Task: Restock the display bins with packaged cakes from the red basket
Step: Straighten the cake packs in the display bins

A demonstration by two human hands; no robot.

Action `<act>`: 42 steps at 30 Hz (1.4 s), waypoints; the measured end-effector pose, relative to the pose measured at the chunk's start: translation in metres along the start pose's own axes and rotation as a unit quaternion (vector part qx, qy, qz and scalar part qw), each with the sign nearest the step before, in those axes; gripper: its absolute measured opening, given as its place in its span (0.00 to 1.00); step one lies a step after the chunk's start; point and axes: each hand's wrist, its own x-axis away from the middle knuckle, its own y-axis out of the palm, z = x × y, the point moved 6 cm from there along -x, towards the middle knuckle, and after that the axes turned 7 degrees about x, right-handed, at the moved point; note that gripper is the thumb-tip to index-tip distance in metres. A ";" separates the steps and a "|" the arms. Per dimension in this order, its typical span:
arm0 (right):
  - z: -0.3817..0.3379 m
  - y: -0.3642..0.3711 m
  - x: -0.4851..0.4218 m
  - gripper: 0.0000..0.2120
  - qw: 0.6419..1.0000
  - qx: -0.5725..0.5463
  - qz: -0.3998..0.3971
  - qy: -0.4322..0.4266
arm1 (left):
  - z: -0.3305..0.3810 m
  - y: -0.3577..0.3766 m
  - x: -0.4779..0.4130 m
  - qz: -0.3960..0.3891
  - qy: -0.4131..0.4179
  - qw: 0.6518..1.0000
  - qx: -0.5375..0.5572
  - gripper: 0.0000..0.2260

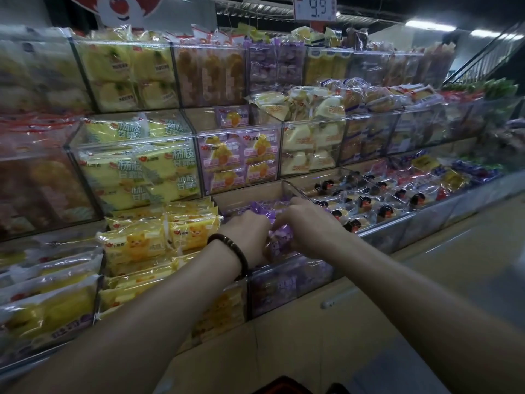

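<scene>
Left hand point(246, 234), right hand point(311, 227): fingertips hidden among purple packs point(281, 245); red basket point(279, 386) cut by bottom edge; far-left bins point(34, 177) blurred.

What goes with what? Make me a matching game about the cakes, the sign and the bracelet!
Things:
1 purple packs
2 bear packs
3 price sign
4 bracelet

Clues:
A highest up
B gripped by left hand and right hand
C round the left wrist
D yellow

Pairs: 1-B, 2-D, 3-A, 4-C
</scene>
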 end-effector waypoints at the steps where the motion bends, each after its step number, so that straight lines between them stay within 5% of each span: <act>1: -0.002 0.003 0.000 0.26 1.000 -0.003 0.002 0.001 | 0.002 -0.001 0.001 0.014 0.002 1.000 -0.017 0.09; 4: -0.006 0.011 0.001 0.22 0.999 -0.003 -0.028 -0.017 | 0.004 -0.001 0.002 0.055 0.010 0.995 -0.076 0.07; 9: 0.000 0.015 -0.004 0.11 0.995 -0.052 -0.086 -0.009 | 0.000 0.008 -0.006 0.032 -0.014 0.999 0.010 0.07; 17: -0.005 0.015 -0.009 0.11 1.000 -0.007 -0.005 0.004 | -0.012 0.000 -0.009 -0.092 0.075 0.992 0.047 0.11; 21: -0.004 0.016 -0.013 0.11 0.999 -0.018 -0.021 -0.018 | -0.014 0.000 -0.011 -0.075 0.091 0.992 0.053 0.17; 35: -0.009 0.026 -0.009 0.08 0.998 -0.012 -0.058 0.033 | -0.008 0.007 -0.001 -0.049 0.024 0.998 0.020 0.06; 42: 0.002 0.018 0.083 0.10 0.965 -0.164 0.155 0.136 | -0.022 -0.025 0.103 0.188 0.043 0.961 0.196 0.05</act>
